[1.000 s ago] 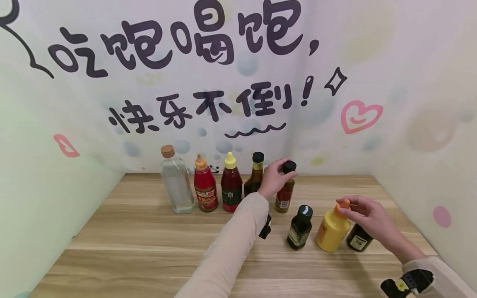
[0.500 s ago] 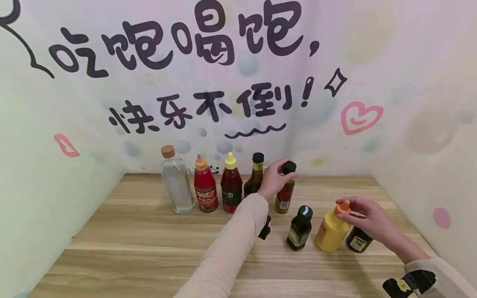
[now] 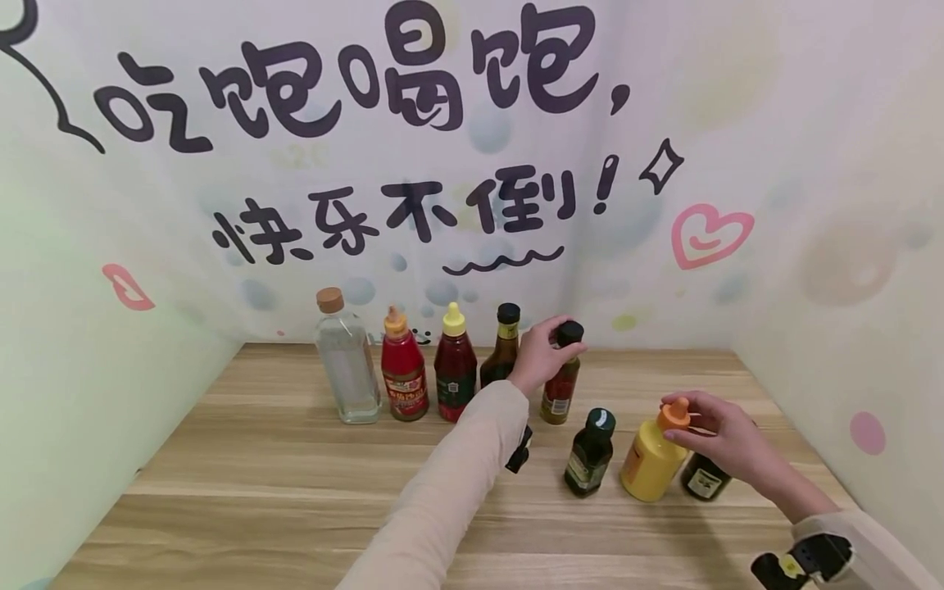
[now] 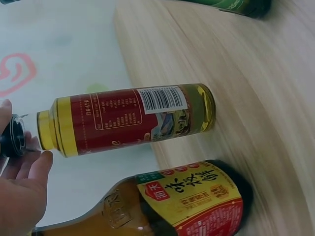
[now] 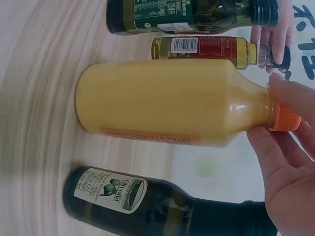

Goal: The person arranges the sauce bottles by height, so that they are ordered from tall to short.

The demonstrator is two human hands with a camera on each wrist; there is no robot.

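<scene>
My left hand grips the neck and black cap of a small oil bottle with a red label, upright at the back of the table. Beside it stands a soy sauce bottle with a yellow and red label, partly behind that hand in the head view. At the right, my right hand pinches a yellow squeeze bottle at its neck, around the orange cap. The squeeze bottle stands between a dark green bottle and a dark olive oil bottle, which the right hand partly hides.
Along the back, left of my left arm, are a clear glass bottle, a red sauce bottle with an orange tip, and a dark red one with a yellow tip. A printed wall sheet backs the wooden table.
The right hand's thumb and fingers shift slightly around the orange cap. The left hand keeps its place on the oil bottle; the whole head view drifts a little left.
</scene>
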